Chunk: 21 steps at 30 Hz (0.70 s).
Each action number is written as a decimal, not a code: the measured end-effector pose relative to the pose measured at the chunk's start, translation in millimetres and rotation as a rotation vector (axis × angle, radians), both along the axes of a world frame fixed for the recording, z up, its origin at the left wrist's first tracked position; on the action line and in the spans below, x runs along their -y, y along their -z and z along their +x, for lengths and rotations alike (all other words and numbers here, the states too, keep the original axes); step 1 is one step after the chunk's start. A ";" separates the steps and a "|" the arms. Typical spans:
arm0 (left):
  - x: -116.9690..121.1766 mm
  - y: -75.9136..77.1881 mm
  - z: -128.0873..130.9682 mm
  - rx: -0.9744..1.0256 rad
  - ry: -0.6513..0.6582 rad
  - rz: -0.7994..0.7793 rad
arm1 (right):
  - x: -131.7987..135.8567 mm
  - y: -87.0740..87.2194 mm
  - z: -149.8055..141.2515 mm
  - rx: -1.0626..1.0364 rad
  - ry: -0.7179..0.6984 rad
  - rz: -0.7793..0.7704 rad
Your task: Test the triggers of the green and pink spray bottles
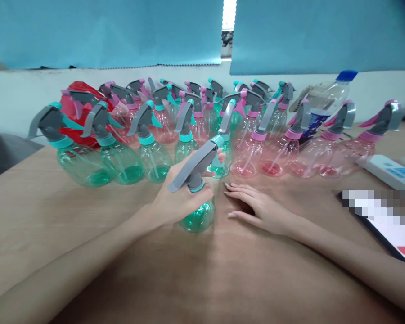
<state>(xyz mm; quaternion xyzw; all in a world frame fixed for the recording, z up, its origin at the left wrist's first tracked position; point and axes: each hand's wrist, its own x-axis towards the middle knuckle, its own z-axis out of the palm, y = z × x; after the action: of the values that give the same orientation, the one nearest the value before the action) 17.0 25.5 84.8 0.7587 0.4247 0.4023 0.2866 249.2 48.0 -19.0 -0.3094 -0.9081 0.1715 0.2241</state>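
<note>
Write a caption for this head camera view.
Left hand grips a green spray bottle; right hand rests on the table before more bottles.

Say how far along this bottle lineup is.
Done: green and pink clear plastic spray bottles stand upright in rows. In hand: left hand grips one green spray bottle at its neck; right hand lies flat, empty. Left: cannot tell; no loose spray heads show.

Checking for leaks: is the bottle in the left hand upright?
Upright: the green spray bottle, in the left hand, has its base down, sprayer head above.
</note>
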 end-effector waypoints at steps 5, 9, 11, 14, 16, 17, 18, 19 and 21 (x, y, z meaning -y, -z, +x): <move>-0.2 -0.8 1.1 0.020 0.031 -0.003 | 0.1 -0.5 -0.1 -0.014 -0.008 0.003; 1.2 -1.9 2.6 0.032 0.036 -0.002 | 0.1 -0.5 -0.2 0.003 -0.002 0.004; 1.5 -1.8 2.6 0.037 0.033 -0.012 | 0.0 -0.1 -0.2 0.006 -0.003 0.005; 1.2 -1.0 1.6 0.033 0.033 -0.002 | -0.2 0.7 -0.1 0.015 0.001 0.005; 0.9 -0.4 0.8 0.024 0.030 0.007 | -0.3 1.0 -0.2 0.008 0.004 0.002; 0.9 -0.2 0.4 0.020 0.028 0.007 | -0.3 0.9 -0.2 -0.001 0.003 0.001; 0.9 -0.2 0.3 0.017 0.027 0.005 | -0.3 0.7 -0.2 -0.010 0.002 0.000; 1.0 -0.3 0.2 0.015 0.025 0.003 | -0.2 0.4 -0.3 -0.016 -0.001 0.001; 1.3 -1.0 0.5 0.009 0.023 0.001 | -0.1 -0.4 -0.4 -0.012 -0.007 0.007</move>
<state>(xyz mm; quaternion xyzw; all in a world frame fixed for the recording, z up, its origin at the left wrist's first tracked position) 17.4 24.2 85.8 0.7619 0.4147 0.4026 0.2925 248.8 48.1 -18.7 -0.3044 -0.9083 0.1710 0.2302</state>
